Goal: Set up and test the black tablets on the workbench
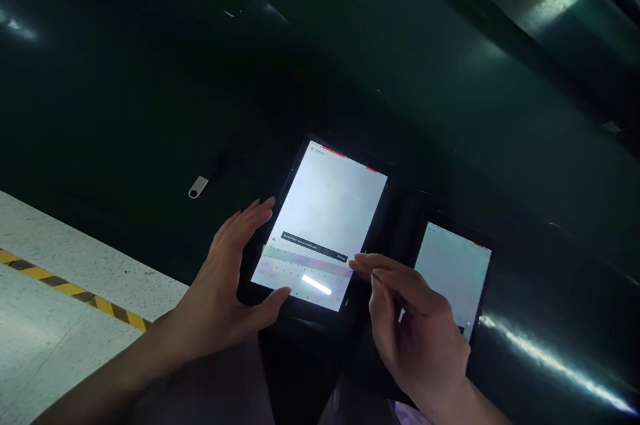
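A lit tablet lies on a dark glossy table, showing a pale page with an on-screen keyboard along its lower part. My left hand is open, its fingers spread along the tablet's left edge and its thumb at the lower left corner. My right hand hovers at the tablet's right side, index finger stretched out to the screen's right edge near the keyboard, other fingers curled. Under that hand lies a second, smaller lit device.
A small silver USB stick lies on the table to the left of the tablet. At the lower left is a speckled floor with a yellow-and-black striped line. The table's far side is dark, with light reflections.
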